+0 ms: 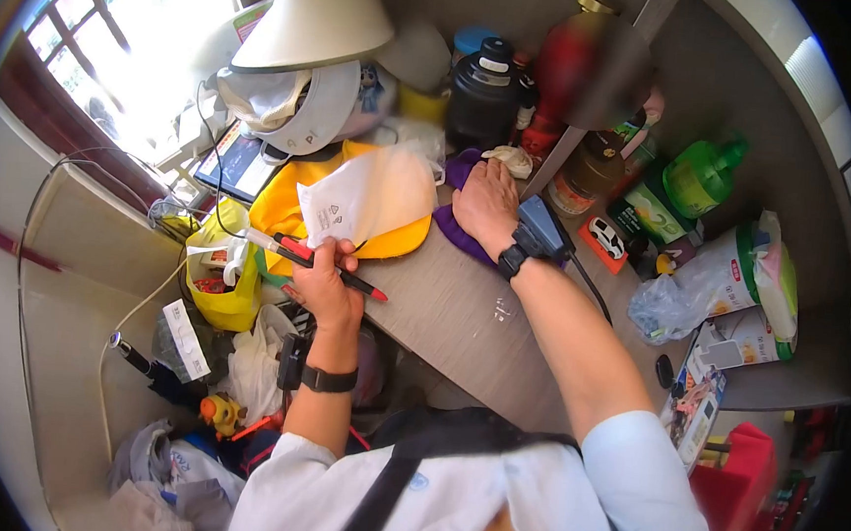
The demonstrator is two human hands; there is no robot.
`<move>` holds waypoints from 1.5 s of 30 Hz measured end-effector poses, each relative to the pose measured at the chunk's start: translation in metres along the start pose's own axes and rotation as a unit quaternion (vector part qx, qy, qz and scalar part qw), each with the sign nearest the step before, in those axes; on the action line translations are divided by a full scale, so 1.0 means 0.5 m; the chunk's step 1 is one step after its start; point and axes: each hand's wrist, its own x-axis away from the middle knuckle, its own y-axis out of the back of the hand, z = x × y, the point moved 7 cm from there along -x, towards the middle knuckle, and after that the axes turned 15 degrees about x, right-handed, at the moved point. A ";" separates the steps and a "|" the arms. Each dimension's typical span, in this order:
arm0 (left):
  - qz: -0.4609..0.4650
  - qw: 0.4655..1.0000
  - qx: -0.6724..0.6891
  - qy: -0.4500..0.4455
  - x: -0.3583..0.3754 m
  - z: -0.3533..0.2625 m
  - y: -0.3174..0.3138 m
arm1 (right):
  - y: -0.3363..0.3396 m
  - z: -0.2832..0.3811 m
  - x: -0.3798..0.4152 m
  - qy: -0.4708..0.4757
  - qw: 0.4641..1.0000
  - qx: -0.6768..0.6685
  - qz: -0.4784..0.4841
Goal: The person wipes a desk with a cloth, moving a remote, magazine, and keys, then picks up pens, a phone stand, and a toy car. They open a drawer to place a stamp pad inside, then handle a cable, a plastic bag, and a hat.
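My left hand is closed around several pens and markers, among them a red and black marker and a white pen. Just beyond it lies a yellow cap with a translucent white plastic bag on top. At the back of the desk, my right hand presses down on a bunched purple cloth, its fingers curled over it; the fingertips are partly hidden. A crumpled beige item sits by those fingers. Beside the right wrist is a blue-grey device with a black cable.
Black bottle, brown jar and green pump bottle stand along the back. Hats are piled at the left, above a yellow bag. A toy car lies right, near a plastic-wrapped tub on the desk.
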 end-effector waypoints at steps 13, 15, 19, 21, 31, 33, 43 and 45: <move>0.011 1.000 0.000 -0.002 -0.006 0.001 -0.001 | 0.079 -0.018 0.214 0.222 0.974 -0.022 -0.046; 0.011 1.000 -0.012 0.003 -0.002 -0.001 -0.005 | 0.100 -0.046 0.267 0.235 0.972 -0.018 -0.023; 0.012 1.000 -0.015 -0.010 -0.007 0.001 -0.002 | 0.134 -0.099 0.326 0.262 0.965 0.001 0.033; 0.014 1.000 -0.024 -0.010 -0.006 0.002 0.002 | 0.150 -0.126 0.337 0.262 0.963 -0.006 0.058; 0.027 0.999 -0.022 -0.012 -0.012 0.005 -0.002 | 0.186 -0.025 0.146 0.299 0.935 0.176 -0.074; 0.021 0.999 -0.025 -0.007 -0.010 0.004 0.000 | 0.123 0.009 0.098 0.291 0.915 0.262 -0.096; 0.011 1.000 -0.020 -0.011 -0.014 0.007 0.002 | 0.070 0.010 0.111 0.278 0.951 0.124 0.042; 0.025 0.999 -0.036 -0.016 -0.013 0.004 0.000 | 0.149 0.002 0.210 0.350 0.929 -0.117 -0.001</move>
